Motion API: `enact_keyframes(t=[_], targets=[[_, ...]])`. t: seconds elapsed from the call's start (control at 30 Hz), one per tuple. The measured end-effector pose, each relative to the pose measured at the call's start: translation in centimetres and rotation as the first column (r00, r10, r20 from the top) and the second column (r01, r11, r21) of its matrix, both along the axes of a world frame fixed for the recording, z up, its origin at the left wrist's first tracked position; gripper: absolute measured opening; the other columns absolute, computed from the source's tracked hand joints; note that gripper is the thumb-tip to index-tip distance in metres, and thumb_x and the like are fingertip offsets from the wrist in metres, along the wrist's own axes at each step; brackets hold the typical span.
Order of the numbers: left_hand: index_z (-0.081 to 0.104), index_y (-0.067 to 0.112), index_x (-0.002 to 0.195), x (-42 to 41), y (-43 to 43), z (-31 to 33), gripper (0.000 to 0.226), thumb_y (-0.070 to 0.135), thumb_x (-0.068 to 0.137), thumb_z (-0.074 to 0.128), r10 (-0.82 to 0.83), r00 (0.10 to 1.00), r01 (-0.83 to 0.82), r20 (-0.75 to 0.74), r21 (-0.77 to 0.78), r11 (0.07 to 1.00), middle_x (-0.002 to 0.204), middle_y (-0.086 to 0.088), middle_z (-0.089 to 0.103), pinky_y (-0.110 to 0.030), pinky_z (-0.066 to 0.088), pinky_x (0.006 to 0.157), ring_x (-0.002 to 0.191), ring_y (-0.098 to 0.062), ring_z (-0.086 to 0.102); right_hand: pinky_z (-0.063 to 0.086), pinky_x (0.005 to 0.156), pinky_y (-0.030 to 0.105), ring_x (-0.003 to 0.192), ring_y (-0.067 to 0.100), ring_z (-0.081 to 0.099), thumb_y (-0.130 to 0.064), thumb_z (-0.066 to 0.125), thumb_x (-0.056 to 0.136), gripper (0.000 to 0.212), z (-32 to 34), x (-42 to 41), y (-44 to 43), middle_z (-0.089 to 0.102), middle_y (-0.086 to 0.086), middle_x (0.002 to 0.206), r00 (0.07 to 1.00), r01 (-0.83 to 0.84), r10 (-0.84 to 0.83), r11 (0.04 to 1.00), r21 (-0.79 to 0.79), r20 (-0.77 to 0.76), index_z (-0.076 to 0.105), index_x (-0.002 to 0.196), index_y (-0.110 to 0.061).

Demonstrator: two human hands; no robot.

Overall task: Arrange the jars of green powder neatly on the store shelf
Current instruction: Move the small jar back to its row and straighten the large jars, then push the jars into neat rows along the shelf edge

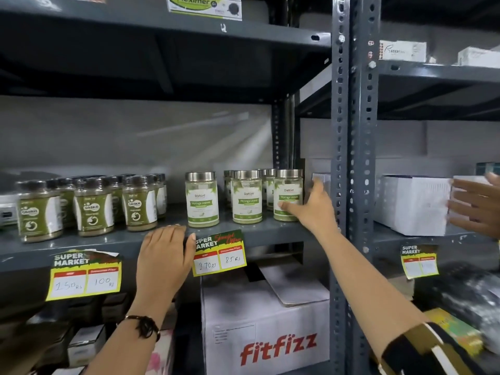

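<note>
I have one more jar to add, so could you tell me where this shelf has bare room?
Bare shelf lies between the dark-lidded jars and the leftmost silver-lidded jar. Rightwards it is crowded: jars stand close, with the right hand there.

Dim, soft-focus frame; wide-angle bowing at edges; glare streaks behind.

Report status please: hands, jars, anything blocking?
Left hand open, flat on shelf edge. Right hand open, fingers touching the rightmost jar. Front jars upright, unevenly spaced. Nothing blocking.
</note>
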State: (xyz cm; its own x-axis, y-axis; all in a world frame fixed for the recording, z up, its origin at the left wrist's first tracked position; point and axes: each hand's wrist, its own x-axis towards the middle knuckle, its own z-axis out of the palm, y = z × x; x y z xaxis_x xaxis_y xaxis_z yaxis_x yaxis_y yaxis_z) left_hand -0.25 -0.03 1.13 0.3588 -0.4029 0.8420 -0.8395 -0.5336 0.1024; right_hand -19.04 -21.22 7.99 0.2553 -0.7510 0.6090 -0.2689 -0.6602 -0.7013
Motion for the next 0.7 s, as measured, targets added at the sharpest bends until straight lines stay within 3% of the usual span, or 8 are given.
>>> enact_keyframes(t=[0.1,0.2,0.37,0.7], targets=[[0.065,-0.001,0.093,-0.1,-0.1,-0.1,0.050,0.036,0.091,0.032,0.003,1.000,-0.003,-0.003,-0.003,1.000,0.090,-0.017,0.067,-0.046,0.045,0.079,0.084,-0.035,0.061,0.048,0.090,0.044,0.115,0.037,0.053,-0.051,0.083,0.056,0.099,-1.8,0.6,0.8,0.054,0.020,0.126,0.990,0.123,-0.122,0.992,-0.003,-0.068,0.034,0.128,-0.003],[0.065,-0.001,0.094,-0.1,-0.1,0.0,0.051,0.037,0.091,0.031,0.004,1.000,-0.004,-0.013,-0.006,1.000,0.090,-0.017,0.067,-0.046,0.045,0.080,0.084,-0.034,0.061,0.049,0.087,0.045,0.108,0.035,0.056,-0.053,0.080,0.058,0.083,-2.2,1.5,1.0,0.060,0.018,0.115,0.973,0.213,-0.215,0.977,-0.027,-0.081,0.041,0.114,-0.004],[0.065,0.000,0.095,-0.2,0.0,0.0,0.050,0.037,0.092,0.031,0.004,1.000,-0.004,-0.015,-0.001,1.000,0.090,-0.016,0.067,-0.046,0.045,0.080,0.085,-0.033,0.061,0.045,0.084,0.043,0.104,0.035,0.056,-0.048,0.073,0.065,0.070,-2.4,2.4,0.9,0.063,0.017,0.111,0.952,0.292,-0.296,0.954,-0.067,-0.076,0.047,0.112,-0.002],[0.065,0.000,0.092,-0.2,0.1,0.0,0.048,0.036,0.091,0.034,0.000,1.000,0.000,-0.002,-0.008,1.000,0.087,-0.015,0.067,-0.045,0.045,0.078,0.082,-0.033,0.062,0.043,0.083,0.041,0.101,0.036,0.057,-0.045,0.078,0.060,0.071,-2.7,2.9,0.7,0.064,0.018,0.107,0.942,0.336,-0.337,0.939,-0.076,0.010,0.045,0.106,-0.003]])
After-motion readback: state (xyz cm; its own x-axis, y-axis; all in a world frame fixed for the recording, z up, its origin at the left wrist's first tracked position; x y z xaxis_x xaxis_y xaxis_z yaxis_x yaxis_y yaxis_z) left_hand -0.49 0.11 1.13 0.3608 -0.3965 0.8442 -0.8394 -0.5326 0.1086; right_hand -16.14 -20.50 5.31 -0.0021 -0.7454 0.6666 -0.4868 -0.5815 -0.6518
